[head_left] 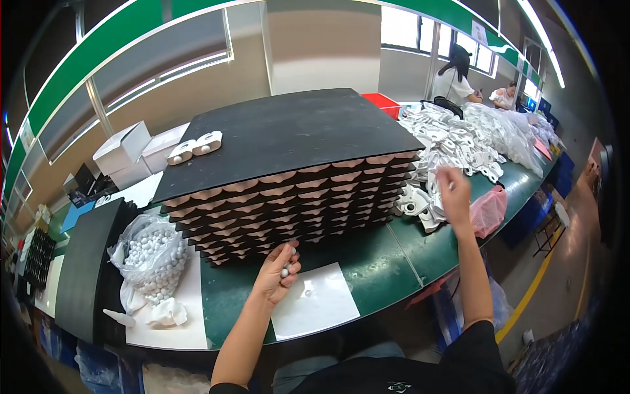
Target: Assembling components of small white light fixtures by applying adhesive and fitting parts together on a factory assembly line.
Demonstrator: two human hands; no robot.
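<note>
My left hand (278, 272) is closed around a few small white balls (285, 272), in front of the tall stack. Over at the right, my right hand (454, 192) hovers at the near edge of a heap of white plastic parts (453, 141); motion blurs its fingers, and whether it holds anything is unclear. Between the hands stands a stack of black sheets (295, 131) with rows of pinkish-white pieces layered between them. Two white parts (195, 148) lie on its top sheet. Below my left hand a white sheet (316, 301) rests on the green table (387, 262).
A clear bag of white balls (154, 253) sits left of the stack, beside a crumpled white cloth (167, 314) and a white nozzle-tipped tube (119, 318). Pink mesh (489, 211) lies at the right edge. White boxes (123, 147) stand behind. Two people (456, 75) are farther back.
</note>
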